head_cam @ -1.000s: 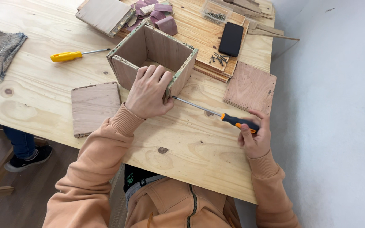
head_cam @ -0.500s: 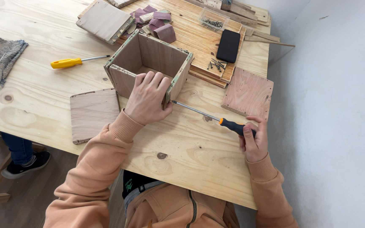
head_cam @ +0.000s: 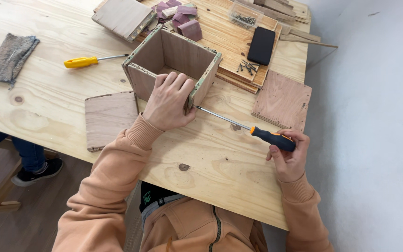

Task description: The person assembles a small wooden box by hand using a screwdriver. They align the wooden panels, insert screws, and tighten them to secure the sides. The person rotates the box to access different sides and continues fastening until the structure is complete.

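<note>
I see my left hand (head_cam: 168, 101) laid over the near wall of the open wooden box (head_cam: 171, 58), fingers (head_cam: 183, 85) curled over the top edge and clamping that wall. The box stands on the pale wooden desk (head_cam: 47, 100), about mid-width and toward the far side, open side up. My right hand (head_cam: 289, 156) is near the right edge of the desk, fingers wrapped tight around the black-and-orange handle of a long screwdriver (head_cam: 246, 129). Its steel shaft runs up and left, and the tip meets the near right corner of the box, just beside my left fingertips.

Left of the box lies a square wooden panel (head_cam: 109, 119), flat on the desk. A second, reddish panel (head_cam: 283, 99) lies to the right, far of my right hand. A yellow-handled screwdriver (head_cam: 89, 60) rests far left of the box, and a grey rag (head_cam: 11, 57) farther left still. Beyond the box sit a black phone (head_cam: 261, 45), loose screws (head_cam: 248, 67) and small purple blocks (head_cam: 183, 16) on a wooden board (head_cam: 222, 37).
</note>
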